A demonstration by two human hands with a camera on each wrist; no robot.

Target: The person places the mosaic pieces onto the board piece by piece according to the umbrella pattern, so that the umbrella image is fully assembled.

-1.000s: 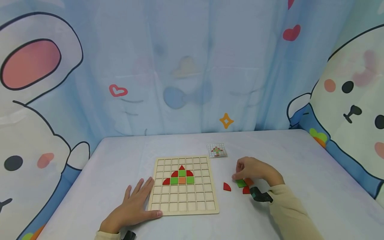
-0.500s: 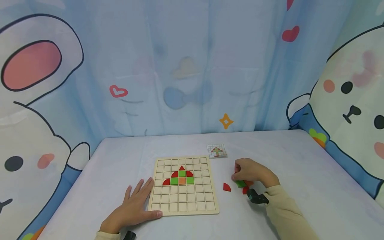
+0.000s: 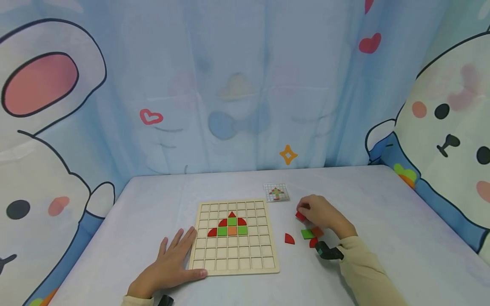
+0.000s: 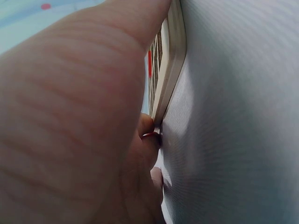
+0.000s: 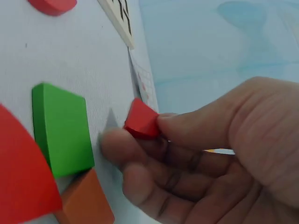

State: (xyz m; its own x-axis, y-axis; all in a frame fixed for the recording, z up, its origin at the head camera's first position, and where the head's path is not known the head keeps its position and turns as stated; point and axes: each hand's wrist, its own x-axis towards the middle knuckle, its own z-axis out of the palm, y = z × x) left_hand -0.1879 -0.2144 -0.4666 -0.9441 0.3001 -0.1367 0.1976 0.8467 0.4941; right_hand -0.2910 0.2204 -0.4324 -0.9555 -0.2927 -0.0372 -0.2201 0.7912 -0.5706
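My right hand (image 3: 323,216) pinches a small red wooden block (image 5: 141,120) between thumb and fingers, held up over the table to the right of the board. Just below it, a green square block (image 3: 307,234), an orange block (image 3: 317,231) and a red quarter-round block (image 3: 313,242) lie close together. Another red quarter-round block (image 3: 289,239) lies nearer the board. With fingers spread, my left hand (image 3: 168,264) rests at the left side of the wooden grid board (image 3: 233,264), thumb on its front left corner. Red, green and orange blocks form a stepped shape in its upper cells.
A small pattern card (image 3: 283,185) with a printed grid and coloured figure lies behind the board's right corner. A white cloth covers the table (image 3: 160,191). Behind it hangs a blue cartoon curtain (image 3: 245,85).
My right hand has lifted up and back from the loose blocks with the red block now showing in its fingers. The left hand and the board stay where they were.
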